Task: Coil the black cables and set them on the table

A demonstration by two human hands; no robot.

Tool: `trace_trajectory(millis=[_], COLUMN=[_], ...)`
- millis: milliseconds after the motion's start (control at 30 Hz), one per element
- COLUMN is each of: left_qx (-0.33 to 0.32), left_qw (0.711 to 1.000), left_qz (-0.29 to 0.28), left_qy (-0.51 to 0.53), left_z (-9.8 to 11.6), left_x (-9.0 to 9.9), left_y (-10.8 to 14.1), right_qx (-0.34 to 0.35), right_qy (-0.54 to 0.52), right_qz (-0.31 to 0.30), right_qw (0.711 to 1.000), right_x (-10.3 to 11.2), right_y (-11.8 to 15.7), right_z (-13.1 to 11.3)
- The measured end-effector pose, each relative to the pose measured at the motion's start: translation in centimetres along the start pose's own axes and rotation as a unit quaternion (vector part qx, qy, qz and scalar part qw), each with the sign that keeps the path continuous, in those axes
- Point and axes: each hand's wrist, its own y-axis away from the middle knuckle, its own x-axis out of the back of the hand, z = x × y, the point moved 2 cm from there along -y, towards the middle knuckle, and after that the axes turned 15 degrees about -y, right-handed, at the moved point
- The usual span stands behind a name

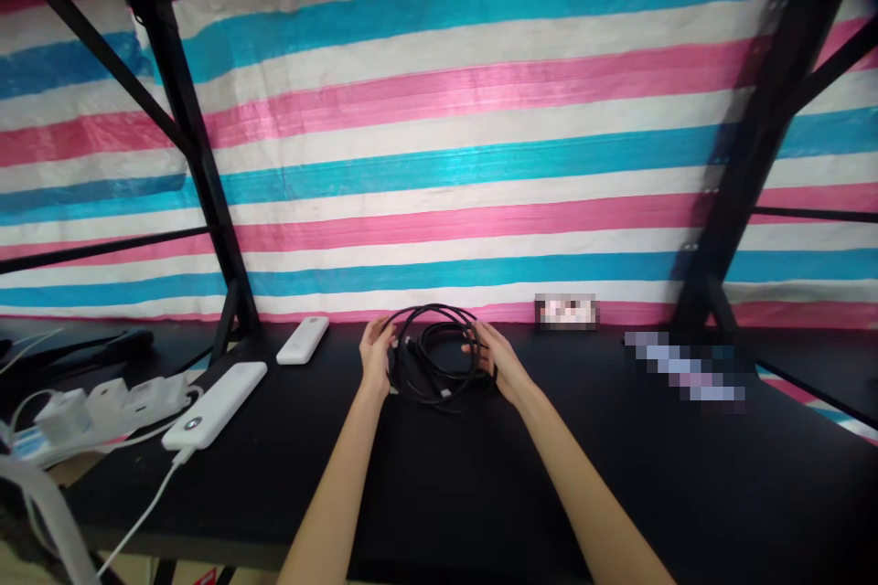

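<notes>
A black cable (425, 369) lies in loose, overlapping loops above the dark shelf, with small light-coloured connector ends showing among the loops. My left hand (376, 352) is closed on the left side of the coil, its fingers curled round the outer loops. On the opposite side, my right hand (502, 360) grips the coil's right edge, with some fingers hidden behind the cable. Both forearms reach forward over the black shelf surface (466, 494).
Two white power banks (216, 407) (303, 340) lie to the left, the nearer one plugged into a white cord. A power strip with several white chargers (110, 407) is at far left. Blurred-out items (566, 312) (686, 367) lie right. Black posts (747, 155) and striped sheeting (445, 101) stand behind.
</notes>
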Motion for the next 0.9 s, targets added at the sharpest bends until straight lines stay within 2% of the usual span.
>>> trace_trajectory(millis=[167,300,367,533,600,667,767,833,900], left_qx=[0.034,0.050,0.054,0.050,0.038,0.020,-0.005,-0.024,-0.056], left_qw=[0.996,0.984,0.981,0.972,0.977,0.988,0.995,0.982,0.954], left_qz=[0.010,0.008,0.042,0.179,0.188,0.149,0.048,-0.020,-0.071], left_qy=[0.077,0.170,0.181,0.143,0.093,0.030,-0.088,-0.187,-0.285], left_z=[0.8,1.2,1.4,1.5,1.4,1.0,0.2,-0.4,-0.7], left_x=[1.0,1.5,2.0,3.1,3.2,2.8,1.8,1.0,0.4], left_y=[-0.1,-0.2,-0.3,-0.6,-0.7,-0.7,-0.4,0.0,0.5], right_qx=[0.093,0.138,0.152,0.168,0.163,0.142,0.078,0.038,0.019], right_qy=[-0.052,-0.088,-0.095,-0.112,-0.127,-0.137,-0.130,-0.106,-0.069], right_qz=[0.015,0.023,0.027,0.037,0.033,0.028,0.022,0.016,0.019], right_qw=[0.994,0.986,0.983,0.979,0.978,0.980,0.988,0.994,0.997], right_x=[0.8,1.1,1.2,1.5,1.6,1.7,1.6,1.4,1.2], right_y=[-0.4,-0.4,-0.3,-0.3,-0.4,-0.4,-0.3,-0.2,-0.2], right_z=[-1.3,-2.1,-2.3,-2.8,-2.9,-2.9,-2.3,-1.7,-1.1])
